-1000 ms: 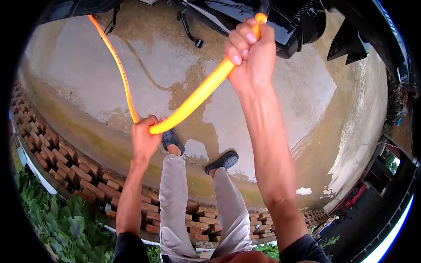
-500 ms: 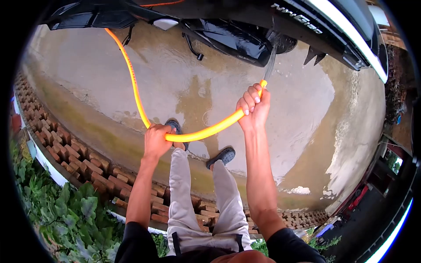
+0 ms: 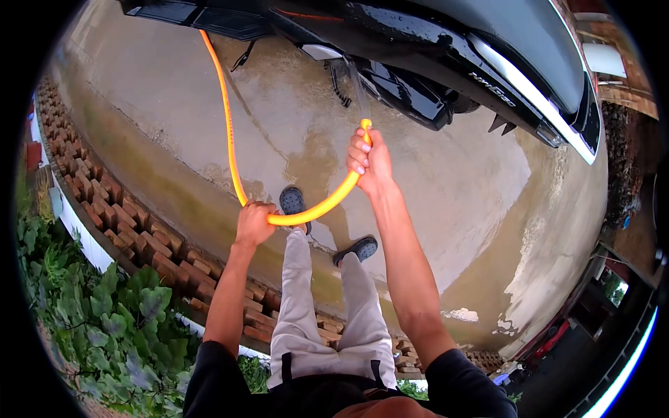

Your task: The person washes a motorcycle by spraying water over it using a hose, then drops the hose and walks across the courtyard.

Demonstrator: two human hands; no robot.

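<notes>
A yellow-orange hose (image 3: 322,208) curves between my two hands. My right hand (image 3: 371,157) is wrapped round it just behind its open end, and water sprays from there up onto the black scooter (image 3: 418,42). Lower and to the left, my left hand (image 3: 255,223) grips the same hose in front of my shoe. From that hand the hose runs up and passes out of sight under the scooter's left part. Water strikes the lower side panel near a small pale footrest piece (image 3: 322,52).
Wet concrete ground (image 3: 446,209) lies under the scooter and my feet, in dark clogs (image 3: 292,201). Stacked bricks (image 3: 167,252) line the near and left edge, with leafy plants (image 3: 111,327) beyond. A red object (image 3: 554,336) is at the right.
My right hand has moved left and down with the hose end, and the spray has shifted left along the scooter. More of the scooter shows as the view has changed.
</notes>
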